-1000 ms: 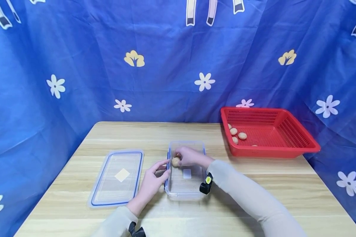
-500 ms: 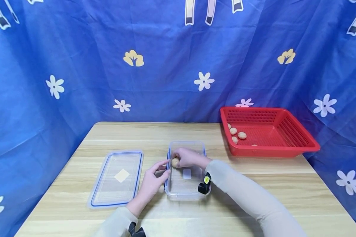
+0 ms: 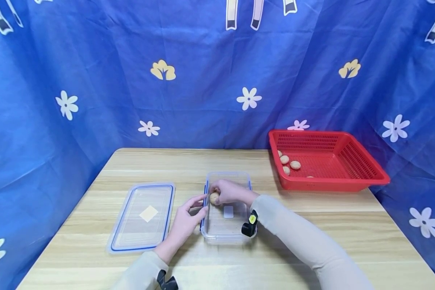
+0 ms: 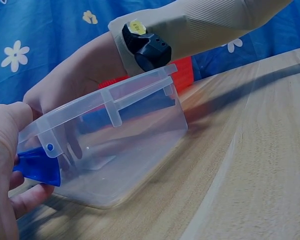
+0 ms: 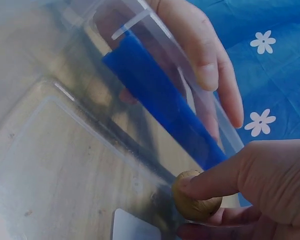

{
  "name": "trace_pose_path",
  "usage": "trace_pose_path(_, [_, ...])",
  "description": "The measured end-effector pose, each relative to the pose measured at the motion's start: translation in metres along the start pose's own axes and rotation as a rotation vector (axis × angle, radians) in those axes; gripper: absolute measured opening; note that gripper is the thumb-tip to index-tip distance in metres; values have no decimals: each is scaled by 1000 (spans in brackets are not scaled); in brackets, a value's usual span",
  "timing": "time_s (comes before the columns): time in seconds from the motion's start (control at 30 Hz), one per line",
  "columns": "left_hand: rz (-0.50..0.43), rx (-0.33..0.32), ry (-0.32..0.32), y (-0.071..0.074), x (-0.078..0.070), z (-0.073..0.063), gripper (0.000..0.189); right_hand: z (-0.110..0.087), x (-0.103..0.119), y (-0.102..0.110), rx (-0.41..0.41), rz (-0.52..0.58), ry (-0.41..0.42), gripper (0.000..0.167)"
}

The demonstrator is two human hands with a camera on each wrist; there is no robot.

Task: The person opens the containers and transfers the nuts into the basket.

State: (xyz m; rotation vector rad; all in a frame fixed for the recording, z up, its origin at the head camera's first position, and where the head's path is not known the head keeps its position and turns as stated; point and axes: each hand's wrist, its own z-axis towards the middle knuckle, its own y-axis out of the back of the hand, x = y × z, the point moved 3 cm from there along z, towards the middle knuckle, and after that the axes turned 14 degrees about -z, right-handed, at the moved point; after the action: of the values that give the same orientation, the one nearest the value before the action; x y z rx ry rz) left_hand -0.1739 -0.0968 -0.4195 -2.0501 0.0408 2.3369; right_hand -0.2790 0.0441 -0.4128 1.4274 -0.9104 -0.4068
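In the head view a clear plastic food container (image 3: 228, 237) stands on the table without its lid, a pale label on its floor. My right hand (image 3: 229, 191) reaches inside, near the left wall, and pinches a walnut (image 5: 194, 200) between thumb and fingers. The walnut's lower side is hidden by fingers. My left hand (image 3: 186, 217) rests against the container's left side from outside, fingers and thumb spread along the wall. In the left wrist view the fingers lie beside a blue side latch (image 4: 39, 167), which hangs folded down.
The clear lid (image 3: 134, 229) with a blue seal and pale label lies to the left. A red plastic basket (image 3: 322, 185) at the back right holds several walnuts (image 3: 295, 165) on its left side. A blue patterned cloth (image 3: 203, 100) hangs behind the table.
Between the earlier frames and now, my right hand and wrist shift slightly left, the walnut still in its fingers. My left hand keeps its place against the container.
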Motion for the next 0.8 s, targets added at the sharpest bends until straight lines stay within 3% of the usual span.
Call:
trace_pose_path(0.33, [2,2,-21,-1,-2,-1,38,-5,0,5,-34,37,37,32])
trace_pose_path(0.57, [-9,-23,-54,6,31,9,36,-8,-2,5,-62,92,32,34])
trace_pose_path(0.8, [2,-25,-46,7,31,10,37,-14,-1,13,-79,161,25,37])
